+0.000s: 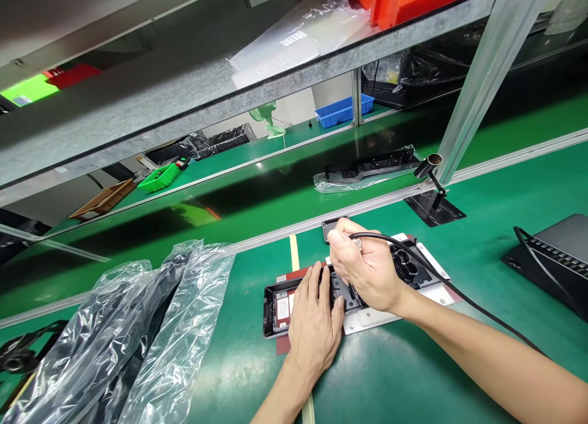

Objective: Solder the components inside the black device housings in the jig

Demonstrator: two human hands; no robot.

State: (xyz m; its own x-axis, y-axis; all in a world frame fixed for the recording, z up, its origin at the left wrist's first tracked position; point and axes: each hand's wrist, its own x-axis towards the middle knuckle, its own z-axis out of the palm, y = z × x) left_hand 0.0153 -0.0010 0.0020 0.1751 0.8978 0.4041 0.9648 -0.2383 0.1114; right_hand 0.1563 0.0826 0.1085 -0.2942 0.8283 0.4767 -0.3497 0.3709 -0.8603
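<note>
A: ok, what are the fingers doing?

B: Right hand [365, 268]: curled tight round a corded tool, body mostly hidden, black cord [427, 265] trailing to lower right. Left hand [315, 326]: spread flat, pressing on the long black housing [340, 286], lower centre of frame.

A: How far along?

B: Midway, I'd guess. Dark rounded parts [404, 263] sit in the housing's right end, and a pale plate [374, 317] shows along its near edge. Tool tip's hidden, so can't tell what's fastened or left.

A: Anything further out?

B: Small black piece [331, 228] just beyond, on the green surface [248, 350]. Plastic-wrapped stuff [138, 326] lower left, no hand on it.
</note>
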